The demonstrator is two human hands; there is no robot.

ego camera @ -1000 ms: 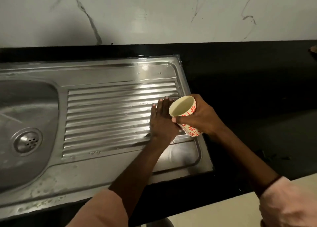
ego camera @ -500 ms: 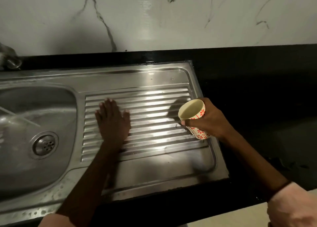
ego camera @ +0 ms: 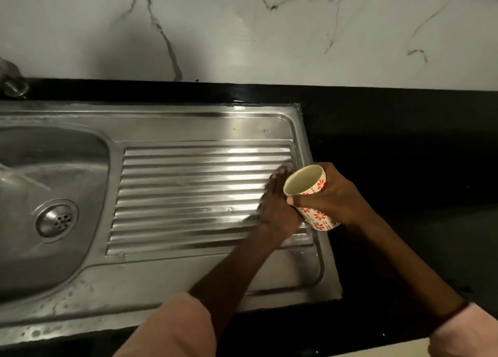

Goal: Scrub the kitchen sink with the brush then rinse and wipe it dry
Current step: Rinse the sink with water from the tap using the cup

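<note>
The steel sink (ego camera: 167, 122) fills the left and middle of the view, with a basin (ego camera: 48, 168) and round drain (ego camera: 57, 220) at the left and a wet ribbed drainboard (ego camera: 188, 195) to the right. My left hand (ego camera: 277, 208) lies flat with straight fingers on the right end of the ribs. My right hand (ego camera: 334, 195) grips a cream cup with red flowers (ego camera: 310, 192), tilted over the drainboard's right edge, right beside my left hand. No brush is in view.
A black counter (ego camera: 404, 168) surrounds the sink and stretches to the right. A white marble wall (ego camera: 269, 33) rises behind. Part of a tap (ego camera: 10, 81) shows at the far left edge, with a thin stream of water (ego camera: 16, 176) falling into the basin.
My left hand slid left across the ribs and has now come back to the right end beside the cup. The cup in my right hand has barely moved.
</note>
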